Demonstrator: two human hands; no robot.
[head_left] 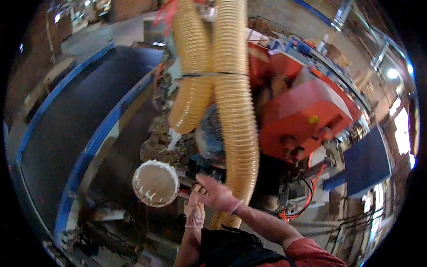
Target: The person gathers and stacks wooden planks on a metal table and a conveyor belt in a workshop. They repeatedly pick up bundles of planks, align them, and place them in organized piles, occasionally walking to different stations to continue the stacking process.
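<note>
My left hand (194, 210), in a pale knitted glove, is raised in front of me with its fingers bent together. Close against it on the right, my right hand (218, 196), in a similar glove, reaches in with curled fingers. Whatever is between the two hands is too small and blurred to make out. A short reddish piece (183, 193) shows just left of my left fingers; its kind is unclear. Left of that stands a round bucket (136, 187) with a thick white crust on its rim and pale, whitish material inside.
Two ribbed yellowish hoses (235, 102) hang in front of me, strapped together. Left of me runs a dark conveyor belt (84, 98) with blue side rails (95, 138). A red machine housing (298, 115) stands to the right, with a blue panel (367, 162) beyond it.
</note>
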